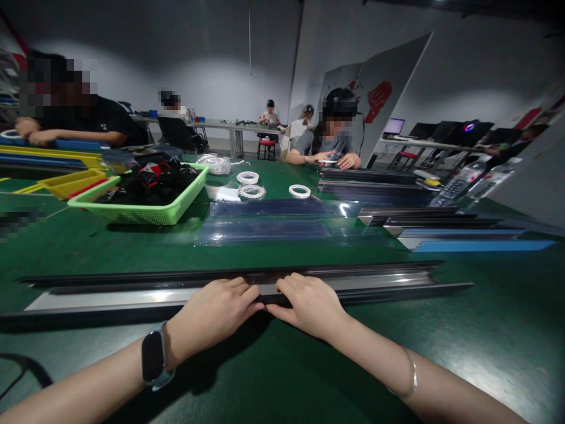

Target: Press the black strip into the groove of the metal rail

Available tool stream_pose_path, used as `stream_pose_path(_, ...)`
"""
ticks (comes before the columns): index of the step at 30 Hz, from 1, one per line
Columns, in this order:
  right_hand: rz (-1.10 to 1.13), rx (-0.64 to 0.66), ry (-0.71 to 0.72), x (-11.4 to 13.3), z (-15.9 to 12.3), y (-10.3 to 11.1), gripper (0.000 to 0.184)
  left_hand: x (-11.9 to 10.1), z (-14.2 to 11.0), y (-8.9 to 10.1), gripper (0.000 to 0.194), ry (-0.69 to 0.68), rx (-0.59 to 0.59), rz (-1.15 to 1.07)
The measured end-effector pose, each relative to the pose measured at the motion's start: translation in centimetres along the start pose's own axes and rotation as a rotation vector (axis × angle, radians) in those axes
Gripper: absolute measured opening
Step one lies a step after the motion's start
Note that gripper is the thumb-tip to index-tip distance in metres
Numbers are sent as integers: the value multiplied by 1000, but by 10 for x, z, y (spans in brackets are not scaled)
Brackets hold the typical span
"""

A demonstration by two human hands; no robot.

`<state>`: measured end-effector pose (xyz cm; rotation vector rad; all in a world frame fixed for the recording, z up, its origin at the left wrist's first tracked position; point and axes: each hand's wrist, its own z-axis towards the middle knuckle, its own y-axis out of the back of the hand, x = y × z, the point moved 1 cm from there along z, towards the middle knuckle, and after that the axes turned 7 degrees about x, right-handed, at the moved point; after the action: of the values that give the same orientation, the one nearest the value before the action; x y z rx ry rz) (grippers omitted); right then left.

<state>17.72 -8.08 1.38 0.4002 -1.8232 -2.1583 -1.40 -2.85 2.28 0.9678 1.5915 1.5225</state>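
1. Black along its walls and silvery within, one long channel [267,289] lies in the head view on the green table [419,359], directly under the fingers rather than ahead of them. Its long axis runs left to right across the person's front, crosswise to both forearms, with the trough facing up.

2. Neither hand is nearer to it: the left hand [220,309] and the right hand [309,306] both touch the near wall [110,316], side by side around the channel's middle. The thumb tips almost meet; whether they touch I cannot tell. More of the channel shows beyond the left hand than beyond the right.

3. Fingers of both hands are bent over that wall into the trough, thumbs on the outer side, so each grip looks narrow, with the wall between. How firmly they press cannot be told.

4. Counted on the hands' side: one channel in hand, two bare hands, one watch [153,356] at the left wrist, one bracelet [414,372] on the right forearm.

5. Counted beyond the channel: two clear-wrapped strips [265,231], three white rolls [300,191] near them, one light-green basket [176,207] of dark parts, one yellow tray [70,184] beside it, and two clear bottles [461,179] at right. Several more profiles [481,245] lie at right, overlapping too much for a sure count.

6. Six other people show, at least partly; one sits across the table [329,141].
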Motion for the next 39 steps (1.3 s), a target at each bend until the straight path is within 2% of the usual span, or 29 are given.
stream_pose_path(6,30,67,29,0,2,9,32,1,-1,2,22,-2,12,-10)
stream_pose_path(12,11,88,-1,-3,2,19,34,0,-7,10,26,34,16,0)
stream_pose_path(21,-11,143,-47,-2,3,10,42,-2,-5,3,32,90,-48,14)
stream_pose_path(39,-55,143,-109,-2,3,8,46,-2,-3,3,33,101,-43,7)
